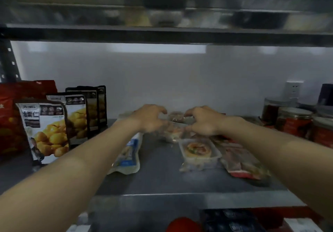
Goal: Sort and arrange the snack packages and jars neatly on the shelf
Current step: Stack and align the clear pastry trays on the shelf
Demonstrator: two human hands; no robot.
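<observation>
Holding clear snack pack (174, 131) between left grip (151, 118), right grip (204, 122).

Pouches (54, 123) left, jars (295, 122) right

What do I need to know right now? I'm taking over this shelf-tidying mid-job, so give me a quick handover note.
Hands: left hand and right hand each pinch an end of a clear pack at mid-shelf, though motion blur softens the detail.
Done: chestnut pouches stand in a row at the left beside a red bag. The jars are grouped at the right.
Left: the blue-white pouch, tray pack and red pack lie flat and loose on the shelf. They probably need lining up, along with the clear pack.
</observation>
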